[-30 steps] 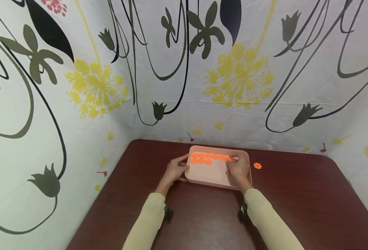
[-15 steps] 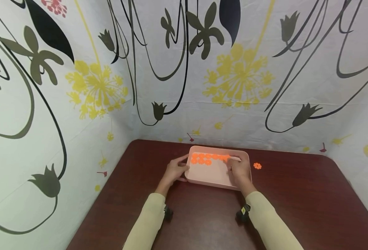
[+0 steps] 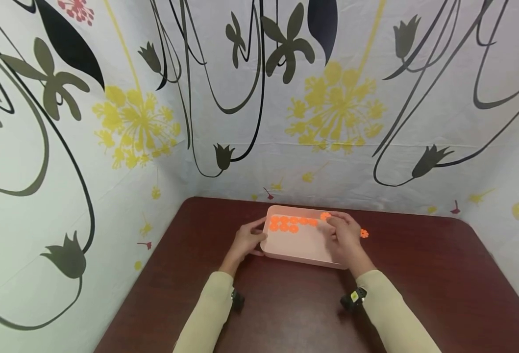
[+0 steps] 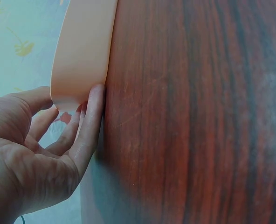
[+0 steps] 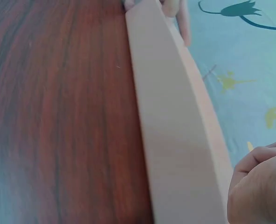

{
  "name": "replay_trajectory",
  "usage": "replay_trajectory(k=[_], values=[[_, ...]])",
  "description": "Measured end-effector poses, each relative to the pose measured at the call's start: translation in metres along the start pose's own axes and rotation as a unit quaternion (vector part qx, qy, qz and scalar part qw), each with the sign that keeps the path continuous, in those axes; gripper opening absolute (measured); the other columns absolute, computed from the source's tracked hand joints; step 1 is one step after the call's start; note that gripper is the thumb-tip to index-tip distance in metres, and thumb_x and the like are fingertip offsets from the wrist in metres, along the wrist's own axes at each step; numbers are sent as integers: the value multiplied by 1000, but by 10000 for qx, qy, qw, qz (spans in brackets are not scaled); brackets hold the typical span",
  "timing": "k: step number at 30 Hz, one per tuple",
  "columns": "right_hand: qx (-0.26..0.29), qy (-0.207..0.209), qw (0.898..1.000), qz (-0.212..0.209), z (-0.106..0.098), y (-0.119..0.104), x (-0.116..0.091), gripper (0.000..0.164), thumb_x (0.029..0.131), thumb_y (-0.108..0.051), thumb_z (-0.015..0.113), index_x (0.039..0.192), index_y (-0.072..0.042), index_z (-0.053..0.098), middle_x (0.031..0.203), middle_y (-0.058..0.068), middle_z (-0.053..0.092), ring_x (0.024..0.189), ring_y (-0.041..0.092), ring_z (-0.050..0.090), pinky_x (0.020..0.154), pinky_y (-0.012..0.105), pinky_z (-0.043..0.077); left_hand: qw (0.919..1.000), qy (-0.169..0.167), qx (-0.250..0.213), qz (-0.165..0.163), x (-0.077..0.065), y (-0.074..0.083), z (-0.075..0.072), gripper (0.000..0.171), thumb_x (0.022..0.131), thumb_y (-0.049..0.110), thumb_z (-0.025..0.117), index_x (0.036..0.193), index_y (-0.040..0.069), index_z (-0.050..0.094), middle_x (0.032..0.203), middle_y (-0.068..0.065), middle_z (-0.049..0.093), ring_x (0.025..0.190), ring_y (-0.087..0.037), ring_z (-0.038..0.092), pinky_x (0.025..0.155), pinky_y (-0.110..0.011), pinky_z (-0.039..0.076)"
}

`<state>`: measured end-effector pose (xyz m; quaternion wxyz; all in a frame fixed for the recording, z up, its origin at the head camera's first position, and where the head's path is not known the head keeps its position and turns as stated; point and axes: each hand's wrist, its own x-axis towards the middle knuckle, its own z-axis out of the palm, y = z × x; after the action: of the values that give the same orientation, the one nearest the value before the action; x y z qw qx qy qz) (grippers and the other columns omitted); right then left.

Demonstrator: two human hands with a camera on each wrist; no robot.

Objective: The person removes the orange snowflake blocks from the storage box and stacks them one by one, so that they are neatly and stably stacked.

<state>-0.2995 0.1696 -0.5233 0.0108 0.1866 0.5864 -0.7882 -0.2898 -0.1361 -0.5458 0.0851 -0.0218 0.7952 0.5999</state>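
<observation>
From my station: patterned cloth [image 3: 241, 128] stands beyond and beside a dark red-brown table [image 3: 285, 309]. Pale pink tray [image 3: 305, 245] near the far edge; left hand [image 3: 246, 240] grips its left end. Right hand [image 3: 347, 236], fingers narrowed, appears to pinch one orange disc [image 3: 325, 215] by the tray's far right corner. Orange rows [image 3: 284, 224] lie inside, far left. Loose disc [image 3: 364, 234] on the table, right, partly hidden. I judge the step as positioning the pinched disc; next move calls for a steady tray.
</observation>
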Motion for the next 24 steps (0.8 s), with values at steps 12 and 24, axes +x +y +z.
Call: replay_trajectory(k=[12,24], values=[[-34,385,9992,111,-50,-31,0,32,98,-8,74,129,-13,65,86,-9,73,57,4,49,43,20,38,10000,-14,-16,-39,-3,2,-1,61,97,10,70,153,33,58,125,-19,72,88,-23,77,59,-44,68],[-178,878,9959,157,-93,-32,3,27,96,-14,78,123,-18,73,79,-14,76,58,4,54,46,21,46,10000,-16,-48,-36,-1,0,-2,61,97,10,70,153,33,58,127,-20,72,88,-23,77,58,-45,68]])
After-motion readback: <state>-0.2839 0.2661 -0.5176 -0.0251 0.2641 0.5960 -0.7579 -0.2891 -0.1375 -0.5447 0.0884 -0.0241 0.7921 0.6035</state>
